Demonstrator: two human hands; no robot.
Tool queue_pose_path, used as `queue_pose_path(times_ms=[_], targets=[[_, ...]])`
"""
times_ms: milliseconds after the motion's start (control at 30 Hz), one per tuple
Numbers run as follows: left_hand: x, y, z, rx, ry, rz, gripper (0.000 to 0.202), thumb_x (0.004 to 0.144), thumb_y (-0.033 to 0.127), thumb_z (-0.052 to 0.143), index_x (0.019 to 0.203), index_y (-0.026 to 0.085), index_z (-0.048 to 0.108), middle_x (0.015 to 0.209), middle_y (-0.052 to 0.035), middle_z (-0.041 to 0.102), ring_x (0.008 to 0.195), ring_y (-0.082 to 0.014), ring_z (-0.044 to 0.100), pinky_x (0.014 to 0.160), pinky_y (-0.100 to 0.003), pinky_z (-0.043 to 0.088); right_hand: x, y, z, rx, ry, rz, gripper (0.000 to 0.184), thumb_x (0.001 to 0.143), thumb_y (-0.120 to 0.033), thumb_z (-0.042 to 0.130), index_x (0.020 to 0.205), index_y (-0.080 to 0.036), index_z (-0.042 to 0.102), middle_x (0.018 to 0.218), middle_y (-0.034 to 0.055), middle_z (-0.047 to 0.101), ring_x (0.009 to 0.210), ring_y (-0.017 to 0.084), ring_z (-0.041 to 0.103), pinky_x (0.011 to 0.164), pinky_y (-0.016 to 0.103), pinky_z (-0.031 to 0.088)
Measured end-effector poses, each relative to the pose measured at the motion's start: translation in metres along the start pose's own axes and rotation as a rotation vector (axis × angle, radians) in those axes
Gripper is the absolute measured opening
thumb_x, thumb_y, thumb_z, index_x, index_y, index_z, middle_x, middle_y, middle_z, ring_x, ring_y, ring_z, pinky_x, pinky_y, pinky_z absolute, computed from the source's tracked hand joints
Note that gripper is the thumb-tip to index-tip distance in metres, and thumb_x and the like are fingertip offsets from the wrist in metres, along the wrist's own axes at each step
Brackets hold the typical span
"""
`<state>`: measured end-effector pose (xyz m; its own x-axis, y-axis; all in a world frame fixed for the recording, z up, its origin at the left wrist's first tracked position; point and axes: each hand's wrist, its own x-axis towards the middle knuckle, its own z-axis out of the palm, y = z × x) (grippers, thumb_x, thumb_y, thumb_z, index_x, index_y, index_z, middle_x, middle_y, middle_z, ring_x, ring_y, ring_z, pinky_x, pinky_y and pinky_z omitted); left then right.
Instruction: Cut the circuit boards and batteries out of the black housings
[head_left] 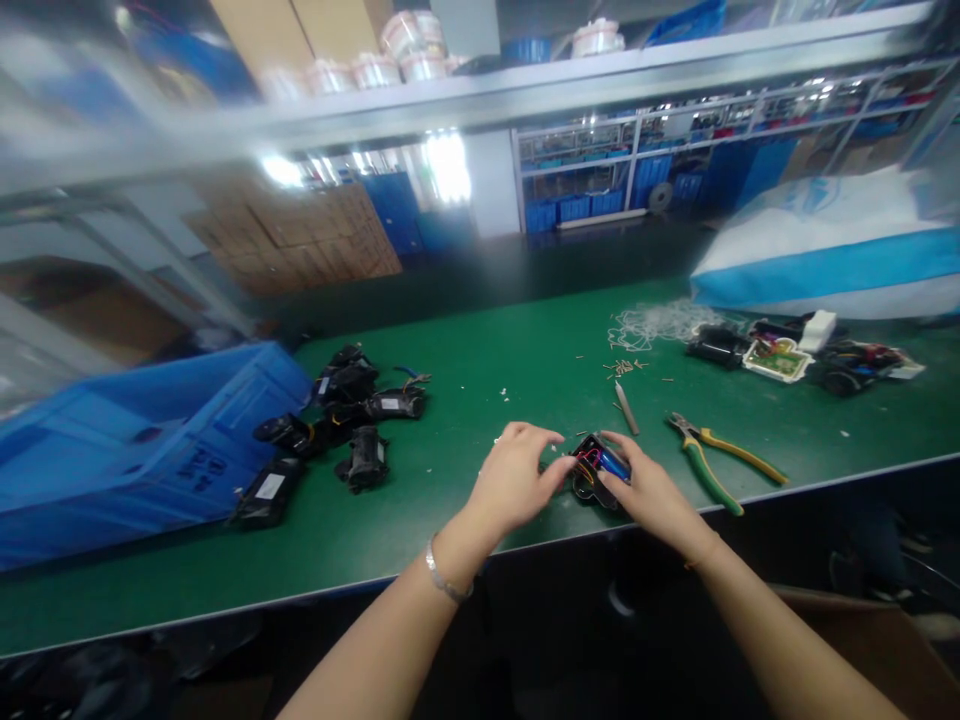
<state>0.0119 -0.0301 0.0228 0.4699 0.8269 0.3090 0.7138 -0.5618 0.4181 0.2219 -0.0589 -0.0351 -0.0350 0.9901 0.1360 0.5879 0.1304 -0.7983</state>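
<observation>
Both my hands meet over a small black electrical part [596, 470] with red and blue wires inside, near the front edge of the green table [480, 380]. My left hand [517, 475] pinches its left side with curled fingers. My right hand [649, 490] wraps round its right side. A silver bracelet [442, 578] sits on my left wrist.
Green and yellow pliers [712, 460] lie right of my hands, a thin metal tool [627, 408] just behind. Several black parts [337, 420] are piled at the left beside a tipped blue crate [135, 450]. More parts [795, 355], white wire scraps [660, 322] and a white-blue sack [825, 250] lie far right.
</observation>
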Motion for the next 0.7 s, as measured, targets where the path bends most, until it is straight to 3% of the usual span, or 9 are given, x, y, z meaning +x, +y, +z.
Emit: queue_pose_path(times_ms=[67, 133, 233, 367, 500, 700], targets=[[0.002, 0.014, 0.008, 0.012, -0.092, 0.005, 0.033, 0.08, 0.049, 0.058, 0.1, 0.023, 0.063, 0.09, -0.0077, 0.065, 0.093, -0.0252, 0.056, 0.08, -0.037, 0.045, -0.004, -0.001, 0.005, 0.031, 0.042, -0.02, 0.049, 0.086, -0.026, 0.049, 0.134, -0.021, 0.039, 0.113, 0.0081, 0.062, 0.105, 0.022, 0.059, 0.094, 0.041, 0.044], [0.003, 0.02, 0.014, 0.041, -0.131, -0.031, 0.028, 0.081, 0.047, 0.057, 0.092, 0.023, 0.064, 0.082, -0.0068, 0.066, 0.081, -0.0235, 0.059, 0.071, -0.033, 0.044, -0.006, -0.003, 0.009, 0.047, 0.1, -0.061, 0.048, 0.087, -0.025, 0.047, 0.134, -0.02, 0.04, 0.113, 0.0088, 0.061, 0.106, 0.022, 0.058, 0.095, 0.041, 0.044], [0.005, 0.019, 0.015, 0.053, -0.115, -0.099, 0.024, 0.088, 0.039, 0.047, 0.088, 0.023, 0.064, 0.077, -0.0057, 0.067, 0.069, -0.0202, 0.06, 0.061, -0.028, 0.04, -0.007, -0.007, 0.013, 0.029, 0.218, -0.13, 0.046, 0.087, -0.024, 0.045, 0.133, -0.02, 0.042, 0.121, 0.0107, 0.056, 0.112, 0.023, 0.054, 0.098, 0.042, 0.042], [0.005, 0.017, 0.008, -0.003, -0.168, -0.106, 0.034, 0.09, 0.042, 0.042, 0.076, 0.022, 0.067, 0.06, -0.0025, 0.062, 0.052, -0.0165, 0.055, 0.052, -0.026, 0.033, -0.004, -0.009, 0.015, -0.092, 0.297, -0.253, 0.046, 0.086, -0.02, 0.044, 0.133, -0.022, 0.044, 0.125, 0.0108, 0.052, 0.118, 0.024, 0.048, 0.102, 0.042, 0.039], [0.003, 0.018, 0.002, -0.086, -0.154, -0.059, 0.036, 0.091, 0.039, 0.039, 0.074, 0.024, 0.067, 0.055, 0.0001, 0.058, 0.049, -0.015, 0.051, 0.051, -0.025, 0.03, 0.001, -0.012, 0.012, -0.146, 0.357, -0.261, 0.049, 0.087, -0.019, 0.043, 0.136, -0.022, 0.042, 0.127, 0.0109, 0.051, 0.119, 0.024, 0.048, 0.102, 0.041, 0.038], [0.002, 0.024, -0.005, -0.082, -0.096, 0.05, 0.038, 0.093, 0.035, 0.037, 0.069, 0.021, 0.063, 0.057, 0.0003, 0.057, 0.05, -0.0131, 0.048, 0.052, -0.025, 0.029, 0.017, -0.02, 0.01, 0.02, 0.394, -0.243, 0.041, 0.089, -0.024, 0.046, 0.13, -0.019, 0.05, 0.125, 0.0095, 0.056, 0.116, 0.021, 0.052, 0.101, 0.037, 0.039]])
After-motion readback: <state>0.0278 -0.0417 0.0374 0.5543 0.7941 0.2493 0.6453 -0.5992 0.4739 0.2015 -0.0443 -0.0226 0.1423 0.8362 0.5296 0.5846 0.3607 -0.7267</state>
